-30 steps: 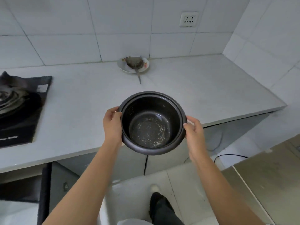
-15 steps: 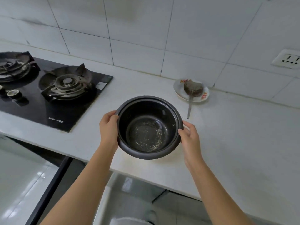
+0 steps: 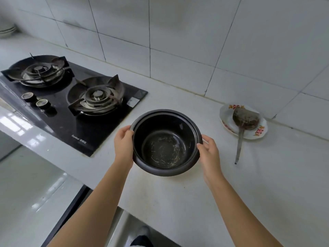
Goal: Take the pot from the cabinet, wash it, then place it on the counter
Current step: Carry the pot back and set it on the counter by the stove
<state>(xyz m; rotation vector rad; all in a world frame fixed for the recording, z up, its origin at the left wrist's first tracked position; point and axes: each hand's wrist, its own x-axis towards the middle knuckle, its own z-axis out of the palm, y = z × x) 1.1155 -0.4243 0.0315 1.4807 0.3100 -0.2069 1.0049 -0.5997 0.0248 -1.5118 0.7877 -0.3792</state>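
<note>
A black round pot (image 3: 166,145), scratched on its inner bottom, is held upright over the white counter (image 3: 204,193). My left hand (image 3: 123,146) grips its left rim, thumb over the edge. On the opposite side my right hand (image 3: 208,154) holds the right rim with curled fingers. Whether the pot's base touches the counter I cannot tell.
A black two-burner gas stove (image 3: 71,104) is set into the counter at the left. A white plate (image 3: 243,122) with a dark skimmer ladle (image 3: 245,120) sits by the tiled wall at the right. Stacked bowls (image 3: 7,30) stand far left. The counter's front edge runs below my forearms.
The pot has moved with both hands from beyond the counter's edge to over the counter near the stove. The view has turned left, bringing both burners in.
</note>
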